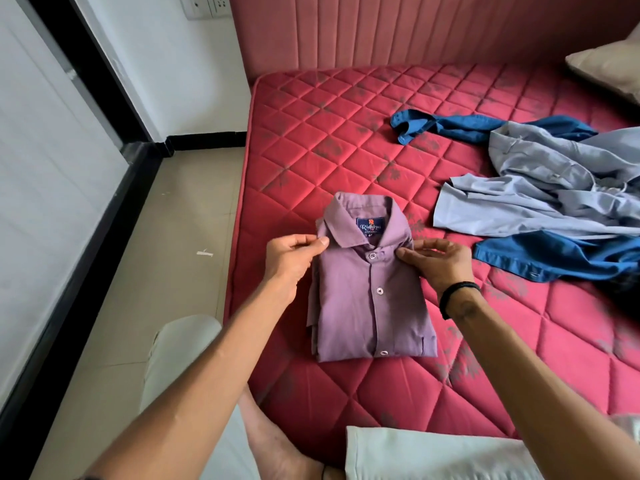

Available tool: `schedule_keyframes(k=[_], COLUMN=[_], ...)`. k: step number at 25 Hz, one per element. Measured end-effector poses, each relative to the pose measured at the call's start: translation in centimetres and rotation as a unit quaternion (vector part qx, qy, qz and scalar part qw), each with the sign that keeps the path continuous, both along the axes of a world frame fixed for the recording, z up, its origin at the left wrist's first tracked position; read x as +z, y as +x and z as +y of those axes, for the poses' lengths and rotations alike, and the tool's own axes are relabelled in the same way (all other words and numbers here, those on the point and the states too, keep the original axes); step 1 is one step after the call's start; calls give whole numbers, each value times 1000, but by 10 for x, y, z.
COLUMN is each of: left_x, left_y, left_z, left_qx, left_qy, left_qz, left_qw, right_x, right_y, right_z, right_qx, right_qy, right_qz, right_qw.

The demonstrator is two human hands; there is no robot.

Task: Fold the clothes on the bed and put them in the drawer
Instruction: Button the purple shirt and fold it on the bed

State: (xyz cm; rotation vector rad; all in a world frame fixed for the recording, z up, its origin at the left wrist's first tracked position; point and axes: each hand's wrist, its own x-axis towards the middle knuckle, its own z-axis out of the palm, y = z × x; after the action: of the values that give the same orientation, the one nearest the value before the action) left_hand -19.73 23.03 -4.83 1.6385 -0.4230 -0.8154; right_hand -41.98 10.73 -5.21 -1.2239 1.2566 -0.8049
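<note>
purple shirt [370, 289] is folded into a neat rectangle, collar up at 12 o'clock, buttoned placket facing up, lying flat on the red quilted bed [346, 140] near its left edge. blue brand label shows inside the collar.

left hand [292, 254] grip: thumb + fingers pinched on the shirt's left collar tip/shoulder, fingers curled. right hand [440, 261] grip: fingertips pinching the right collar tip, rest of fingers curled loosely above the shoulder. black band [457, 296] on the right wrist. both forearms come in from 6 o'clock.

unfolded stuff at 2-3 o'clock from the purple shirt, well apart from it: light grey-blue shirt [540, 199] crumpled in a heap, lying on top of a dark blue shirt [550, 258] whose sleeve sticks out toward 12 o'clock and whose hem pokes out under the grey one toward the right hand. dark blue edge is just beside the right hand, can't tell if touching.

beige pillow [613, 67] at far 2 o'clock against the padded headboard [381, 32]. person's knees in pale trousers at 6-7 o'clock, one on the bed edge. tiled floor [173, 237] at 9 o'clock, wall socket [204, 5] at 11 o'clock.

no container in view.
</note>
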Motion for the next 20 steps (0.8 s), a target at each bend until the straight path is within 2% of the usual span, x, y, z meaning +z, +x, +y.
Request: schedule_keyframes(k=[3,7,10,12,14,15,18,20], left_x=[-14,-18,-23,-21,-19,-20,-24,-19], left_y=[-3,-17,-37,-43,-49,-53,-64,-66], left_z=[13,52,85,90,92,94,103,106], left_qx=[24,-113,-162,-151,-131,-116,-91,-97], left_qy=[90,190,158,118,105,105,184,211], left_qz=[-9,-124,-131,-142,-210,-217,-79,-62], left_qw=[996,967,965,971,963,964,975,971], right_x=[-11,-8,-6,-4,-2,-2,-16,-15], right_y=[-6,-27,-41,-43,-42,-43,-45,-43], right_z=[13,42,71,76,76,76,80,84], right_qx=[-31,-3,44,22,0,-5,18,11], right_qy=[-1,-31,12,13,7,-3,-48,-61], right_qz=[100,173,164,116,75,89,256,293], right_qw=[995,984,985,993,997,996,965,954])
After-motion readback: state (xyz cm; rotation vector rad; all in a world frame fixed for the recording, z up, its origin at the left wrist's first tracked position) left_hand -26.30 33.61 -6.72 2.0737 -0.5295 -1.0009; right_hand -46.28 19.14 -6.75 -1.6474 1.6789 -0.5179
